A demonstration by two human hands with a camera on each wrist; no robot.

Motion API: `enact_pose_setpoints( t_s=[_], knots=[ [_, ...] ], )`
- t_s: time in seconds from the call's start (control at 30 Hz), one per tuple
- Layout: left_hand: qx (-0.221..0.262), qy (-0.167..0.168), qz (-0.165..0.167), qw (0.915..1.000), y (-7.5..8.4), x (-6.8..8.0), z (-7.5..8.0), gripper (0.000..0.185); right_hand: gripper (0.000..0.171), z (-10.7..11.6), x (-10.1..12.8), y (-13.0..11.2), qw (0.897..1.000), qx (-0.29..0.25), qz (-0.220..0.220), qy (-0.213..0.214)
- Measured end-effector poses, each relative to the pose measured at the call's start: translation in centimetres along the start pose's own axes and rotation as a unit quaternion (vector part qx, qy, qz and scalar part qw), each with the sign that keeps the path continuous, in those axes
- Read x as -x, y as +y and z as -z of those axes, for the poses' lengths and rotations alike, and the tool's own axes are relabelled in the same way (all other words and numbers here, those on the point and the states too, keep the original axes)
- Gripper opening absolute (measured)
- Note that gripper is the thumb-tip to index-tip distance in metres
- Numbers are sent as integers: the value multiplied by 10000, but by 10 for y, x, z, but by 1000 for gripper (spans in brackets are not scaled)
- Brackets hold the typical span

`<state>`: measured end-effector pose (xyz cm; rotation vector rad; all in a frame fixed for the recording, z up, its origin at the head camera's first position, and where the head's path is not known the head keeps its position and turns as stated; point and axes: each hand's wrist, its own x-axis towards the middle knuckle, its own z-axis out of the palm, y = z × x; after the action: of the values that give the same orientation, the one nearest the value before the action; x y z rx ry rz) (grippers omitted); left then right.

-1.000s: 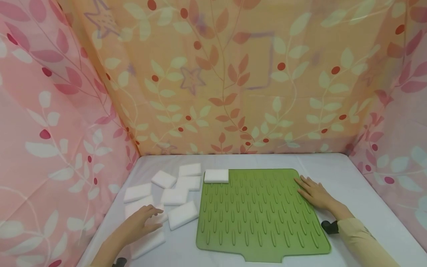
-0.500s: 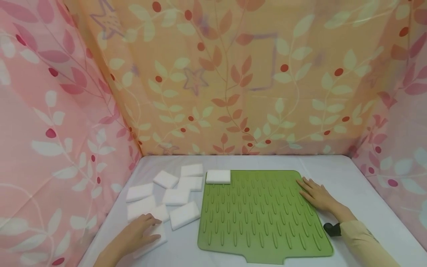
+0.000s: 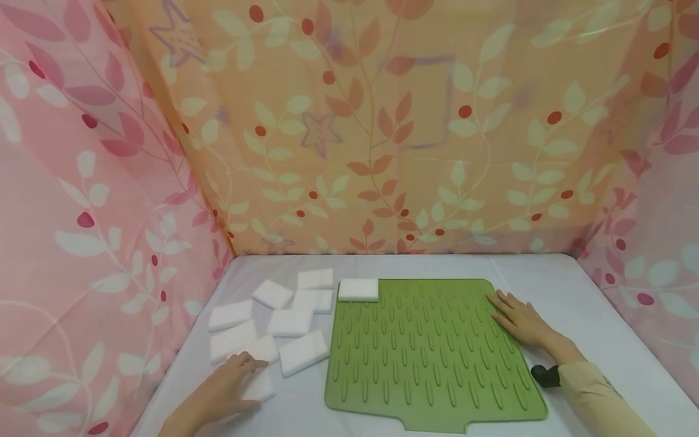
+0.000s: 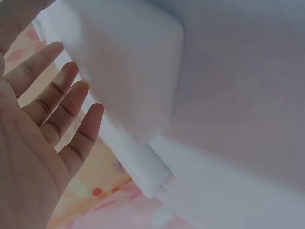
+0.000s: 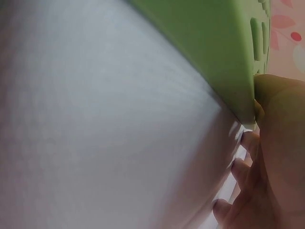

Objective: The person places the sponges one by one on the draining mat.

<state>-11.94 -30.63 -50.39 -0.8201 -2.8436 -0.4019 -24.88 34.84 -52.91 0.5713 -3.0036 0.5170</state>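
My left hand [image 3: 221, 388] is low over the nearest white sponge block [image 3: 259, 388], covering part of it in the head view. Its thumb and fingers are spread apart around the block's near and far sides. In the left wrist view the fingers [image 4: 76, 100] are extended beside a white sponge block [image 4: 128, 62], with the palm bare. My right hand [image 3: 521, 321] lies flat with straight fingers at the right edge of a green ridged mat [image 3: 431, 346]. In the right wrist view a fingertip is right at the mat's side [image 5: 214, 52].
Several other white sponge blocks [image 3: 291, 321] lie loosely scattered left of the mat, some overlapping. One more sponge block [image 3: 358, 290] sits on the mat's far left corner. Patterned curtains [image 3: 349, 121] enclose the white-covered table [image 3: 437, 265] at the back and sides.
My left hand has come down and towards me onto the nearest sponge block, its thumb spreading from the fingers. The right hand stays at the mat's edge. The head view has shifted slightly.
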Motion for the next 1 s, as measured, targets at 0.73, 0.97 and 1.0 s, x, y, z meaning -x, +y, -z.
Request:
enact_pose_setpoints(
  t_s=[0.73,0.97,1.0],
  knots=[
    [376,-244,128,9989,13,-7,14,62,53,2,-1,-1,10000,17,0,21],
    [408,-386,172,9983,15,-20,27,62,53,3,1,-2,10000,14,-23,-40],
    [379,-409,179,9983,15,-23,28,62,53,3,1,-2,10000,18,-33,-47]
  ],
)
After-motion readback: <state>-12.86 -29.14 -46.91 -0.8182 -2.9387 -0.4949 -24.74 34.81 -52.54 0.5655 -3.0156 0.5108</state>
